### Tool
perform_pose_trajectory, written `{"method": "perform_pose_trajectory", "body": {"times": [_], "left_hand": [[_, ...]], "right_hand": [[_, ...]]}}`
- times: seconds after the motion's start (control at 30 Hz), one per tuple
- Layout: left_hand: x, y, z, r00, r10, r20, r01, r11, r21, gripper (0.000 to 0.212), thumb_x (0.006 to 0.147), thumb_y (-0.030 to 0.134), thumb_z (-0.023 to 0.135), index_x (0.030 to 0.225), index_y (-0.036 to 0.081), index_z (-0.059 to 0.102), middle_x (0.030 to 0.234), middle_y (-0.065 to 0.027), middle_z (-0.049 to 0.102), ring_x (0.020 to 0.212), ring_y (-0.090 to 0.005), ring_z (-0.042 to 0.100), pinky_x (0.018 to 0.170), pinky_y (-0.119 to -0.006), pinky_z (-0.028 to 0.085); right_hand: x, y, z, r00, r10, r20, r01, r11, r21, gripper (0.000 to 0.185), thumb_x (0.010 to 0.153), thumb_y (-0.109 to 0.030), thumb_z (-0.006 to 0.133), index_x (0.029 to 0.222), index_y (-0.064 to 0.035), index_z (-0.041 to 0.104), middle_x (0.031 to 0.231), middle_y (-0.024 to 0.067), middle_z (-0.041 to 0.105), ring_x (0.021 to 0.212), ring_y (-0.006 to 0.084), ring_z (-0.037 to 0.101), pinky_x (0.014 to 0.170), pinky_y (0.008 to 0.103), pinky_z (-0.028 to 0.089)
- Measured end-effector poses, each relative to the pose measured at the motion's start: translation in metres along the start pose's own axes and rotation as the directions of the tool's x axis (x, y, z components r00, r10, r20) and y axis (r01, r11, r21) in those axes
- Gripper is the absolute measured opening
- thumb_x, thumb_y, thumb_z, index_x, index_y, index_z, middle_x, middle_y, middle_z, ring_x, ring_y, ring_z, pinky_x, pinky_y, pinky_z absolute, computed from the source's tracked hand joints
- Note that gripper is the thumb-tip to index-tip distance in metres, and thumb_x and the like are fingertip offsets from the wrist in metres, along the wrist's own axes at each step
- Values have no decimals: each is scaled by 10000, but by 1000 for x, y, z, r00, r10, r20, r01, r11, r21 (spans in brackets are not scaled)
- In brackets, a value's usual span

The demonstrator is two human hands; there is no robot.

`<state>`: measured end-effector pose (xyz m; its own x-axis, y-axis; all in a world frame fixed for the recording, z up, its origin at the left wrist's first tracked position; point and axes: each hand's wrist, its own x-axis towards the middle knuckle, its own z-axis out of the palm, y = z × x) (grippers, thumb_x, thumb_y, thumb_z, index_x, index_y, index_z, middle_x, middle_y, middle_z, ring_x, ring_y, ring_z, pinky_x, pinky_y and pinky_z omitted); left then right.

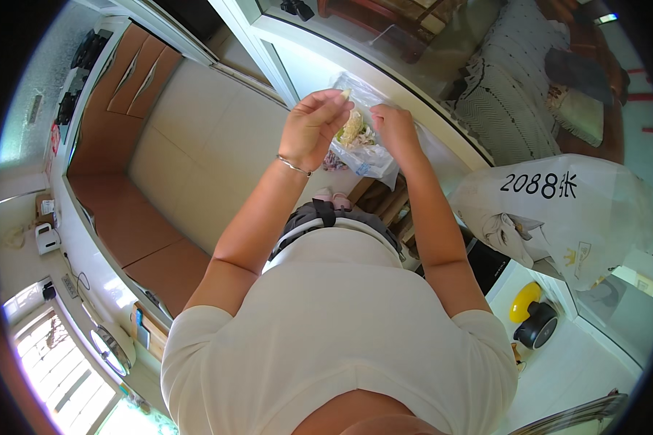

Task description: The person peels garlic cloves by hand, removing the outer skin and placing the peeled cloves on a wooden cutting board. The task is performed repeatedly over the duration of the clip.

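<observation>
My left hand point(316, 124), with a thin bracelet at the wrist, pinches a small pale piece point(346, 94), perhaps a garlic clove, between thumb and fingertips. To its right, my right hand point(397, 131) has its fingers curled in; whether anything is between them I cannot tell. Below and between both hands is an open clear plastic bag point(378, 162). Pale yellowish and green food scraps point(353, 130) lie in it. Part of the bag is hidden behind my hands.
A wooden rack point(381, 198) stands by my feet. On the right are a large printed white plastic bag point(555, 212), a black pot point(537, 326) and a yellow lid-like object point(525, 302). Brown cabinets point(136, 217) line the left; a glass-paned partition frame point(370, 81) runs ahead.
</observation>
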<state>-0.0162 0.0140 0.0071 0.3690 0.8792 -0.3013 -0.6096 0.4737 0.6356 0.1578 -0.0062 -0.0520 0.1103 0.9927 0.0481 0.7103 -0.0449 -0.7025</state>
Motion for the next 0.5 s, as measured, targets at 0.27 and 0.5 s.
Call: {"method": "perform_pose_trajectory", "body": {"times": [0.27, 0.5], "left_hand": [[-2, -1, 0, 996, -92, 9, 92, 996, -18, 95, 838, 63, 534, 919, 26, 564, 925, -77, 594, 859, -171, 574, 784, -270, 467], [-9, 1, 11, 974, -137, 182, 160, 980, -118, 131, 833, 84, 533, 934, 12, 572, 945, -75, 582, 900, -169, 542, 851, -300, 419]], "right_hand": [[2, -30, -12, 999, 39, 25, -45, 678, 733, 177, 733, -160, 672, 850, -36, 624, 685, 49, 600, 629, 111, 551, 568, 245, 416], [-9, -79, -35, 993, -112, 26, 28, 456, 890, 163, 694, -11, 686, 837, -10, 607, 797, 25, 586, 726, 70, 518, 628, 197, 414]]}}
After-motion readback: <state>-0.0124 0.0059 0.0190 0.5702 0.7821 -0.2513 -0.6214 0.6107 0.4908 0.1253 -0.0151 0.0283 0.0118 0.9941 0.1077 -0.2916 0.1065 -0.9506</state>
